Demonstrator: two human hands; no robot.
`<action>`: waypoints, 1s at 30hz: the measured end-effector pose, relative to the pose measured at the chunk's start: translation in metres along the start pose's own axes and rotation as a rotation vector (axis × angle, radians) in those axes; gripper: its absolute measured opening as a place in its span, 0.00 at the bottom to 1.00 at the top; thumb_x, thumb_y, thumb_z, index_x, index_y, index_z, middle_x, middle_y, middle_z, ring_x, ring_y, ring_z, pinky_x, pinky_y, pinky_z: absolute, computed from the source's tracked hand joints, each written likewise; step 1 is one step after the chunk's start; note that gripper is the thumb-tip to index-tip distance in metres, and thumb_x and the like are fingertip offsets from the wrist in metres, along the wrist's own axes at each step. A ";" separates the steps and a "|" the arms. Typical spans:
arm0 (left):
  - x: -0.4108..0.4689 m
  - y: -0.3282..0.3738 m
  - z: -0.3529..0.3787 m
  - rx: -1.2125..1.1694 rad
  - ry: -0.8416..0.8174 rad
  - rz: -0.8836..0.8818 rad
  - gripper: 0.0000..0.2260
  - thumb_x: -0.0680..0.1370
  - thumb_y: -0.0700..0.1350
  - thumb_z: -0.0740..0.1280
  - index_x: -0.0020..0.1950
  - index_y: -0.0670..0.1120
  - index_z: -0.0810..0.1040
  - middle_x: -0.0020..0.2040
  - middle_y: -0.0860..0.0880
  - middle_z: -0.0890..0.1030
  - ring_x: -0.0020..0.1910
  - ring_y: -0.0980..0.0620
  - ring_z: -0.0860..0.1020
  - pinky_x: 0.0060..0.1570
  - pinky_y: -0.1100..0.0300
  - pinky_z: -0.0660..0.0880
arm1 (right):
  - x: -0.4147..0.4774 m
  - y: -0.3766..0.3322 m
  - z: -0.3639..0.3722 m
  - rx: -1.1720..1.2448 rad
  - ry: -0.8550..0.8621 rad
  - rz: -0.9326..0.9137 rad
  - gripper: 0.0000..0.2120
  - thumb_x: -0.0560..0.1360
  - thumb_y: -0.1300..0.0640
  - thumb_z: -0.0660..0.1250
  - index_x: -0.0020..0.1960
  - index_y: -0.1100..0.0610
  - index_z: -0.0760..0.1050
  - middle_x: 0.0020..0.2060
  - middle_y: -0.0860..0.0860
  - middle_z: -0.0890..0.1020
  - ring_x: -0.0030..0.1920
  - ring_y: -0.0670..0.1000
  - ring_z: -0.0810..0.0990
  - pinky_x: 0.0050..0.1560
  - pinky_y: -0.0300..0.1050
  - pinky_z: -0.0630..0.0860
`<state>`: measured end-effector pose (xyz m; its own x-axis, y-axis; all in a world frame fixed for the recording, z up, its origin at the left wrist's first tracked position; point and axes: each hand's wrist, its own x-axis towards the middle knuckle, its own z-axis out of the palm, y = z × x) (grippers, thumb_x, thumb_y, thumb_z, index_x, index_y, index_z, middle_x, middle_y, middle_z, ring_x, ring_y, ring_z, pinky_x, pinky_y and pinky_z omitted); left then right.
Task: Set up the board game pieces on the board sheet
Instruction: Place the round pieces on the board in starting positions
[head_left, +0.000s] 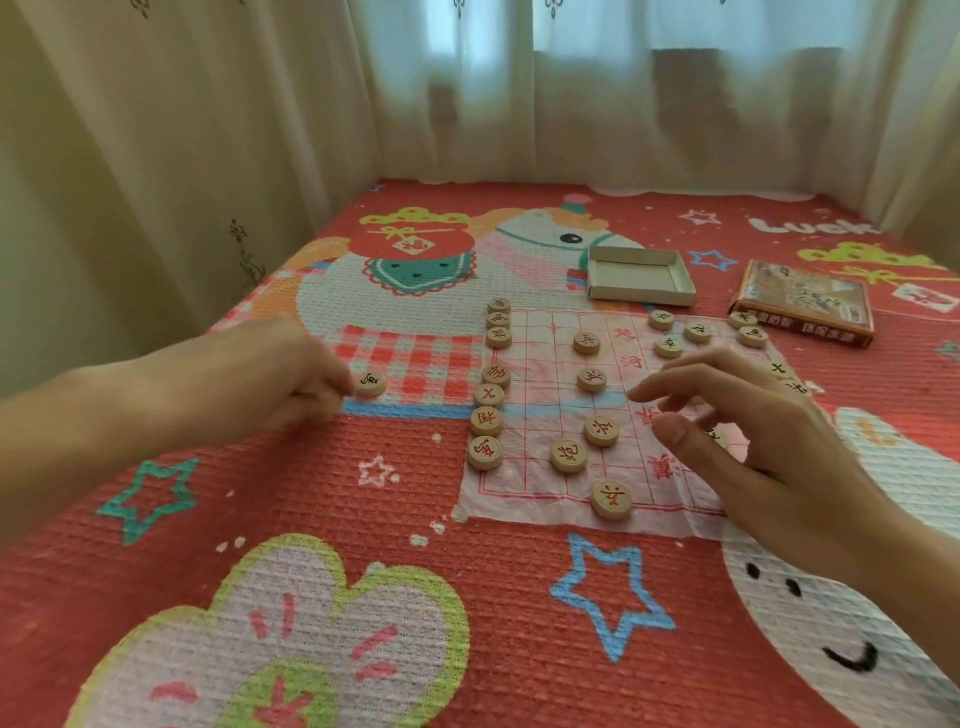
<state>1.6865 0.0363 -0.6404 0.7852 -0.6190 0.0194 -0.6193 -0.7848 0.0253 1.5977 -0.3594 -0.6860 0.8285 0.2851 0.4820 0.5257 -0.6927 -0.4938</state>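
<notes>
Red patterned mat (322, 499), board sheet (561, 499), stray piece (370, 384), box tray (640, 275), lid (806, 306)

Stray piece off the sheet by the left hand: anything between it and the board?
Nothing visible. The stray piece lies on the mat just beyond the left hand fingertips. Only bare mat separates it from the sheet. The left-edge column has a free gap near.

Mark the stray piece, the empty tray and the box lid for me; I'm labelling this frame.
stray piece (370, 384), head view, its top face, on the mat by the left hand.
empty tray (635, 279), head view, its bare floor.
box lid (804, 302), head view, its printed top.
</notes>
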 end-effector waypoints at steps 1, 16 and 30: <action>0.007 0.002 -0.004 -0.023 0.053 -0.035 0.09 0.75 0.44 0.75 0.55 0.52 0.86 0.43 0.60 0.87 0.44 0.63 0.84 0.50 0.56 0.81 | 0.000 0.000 0.000 0.001 0.000 0.003 0.14 0.81 0.40 0.60 0.60 0.44 0.78 0.57 0.37 0.77 0.58 0.45 0.79 0.51 0.37 0.75; 0.055 0.029 0.028 0.075 0.018 -0.214 0.02 0.80 0.43 0.66 0.51 0.50 0.77 0.46 0.51 0.76 0.45 0.49 0.78 0.49 0.48 0.78 | 0.000 0.002 -0.002 -0.005 0.014 0.001 0.15 0.81 0.41 0.60 0.60 0.45 0.79 0.56 0.40 0.77 0.56 0.45 0.79 0.49 0.48 0.78; 0.070 0.168 0.027 -1.426 0.239 -0.163 0.08 0.78 0.37 0.71 0.57 0.38 0.81 0.45 0.38 0.86 0.47 0.43 0.87 0.48 0.55 0.84 | 0.002 0.000 0.001 0.046 0.065 -0.014 0.20 0.76 0.41 0.69 0.65 0.46 0.74 0.50 0.40 0.80 0.54 0.46 0.80 0.49 0.40 0.76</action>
<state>1.6373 -0.1403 -0.6622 0.9148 -0.3962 0.0790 -0.1108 -0.0582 0.9921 1.5995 -0.3584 -0.6863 0.8076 0.2498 0.5343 0.5465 -0.6576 -0.5186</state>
